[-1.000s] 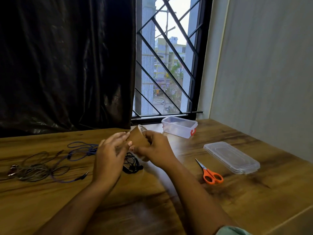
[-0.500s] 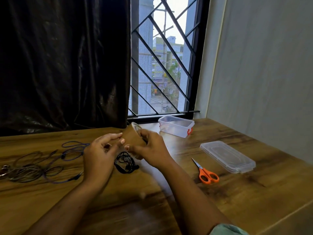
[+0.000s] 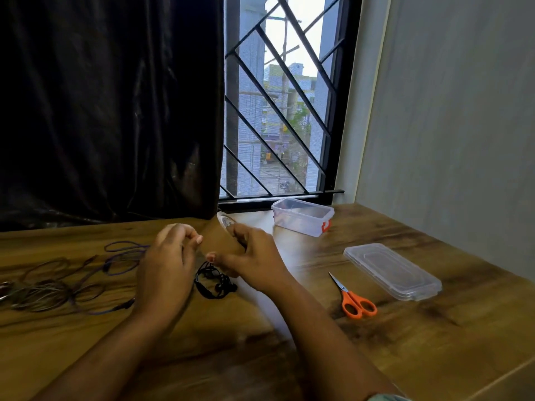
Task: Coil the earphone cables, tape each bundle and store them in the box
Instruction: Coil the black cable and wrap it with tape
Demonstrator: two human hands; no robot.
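Right hand (image 3: 256,257) grips tape roll (image 3: 218,241), axis toward window (image 3: 278,111).

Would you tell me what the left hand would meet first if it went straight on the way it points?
Most likely the tape roll gripped by the right hand, just ahead of the left hand, though depth is unclear.

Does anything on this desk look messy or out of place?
Only the loose cables at the left, sprawled in a tangle, unlike the neat black coil. The box stands open, its lid lying apart, and scissors lie flat: nothing spilled or broken.
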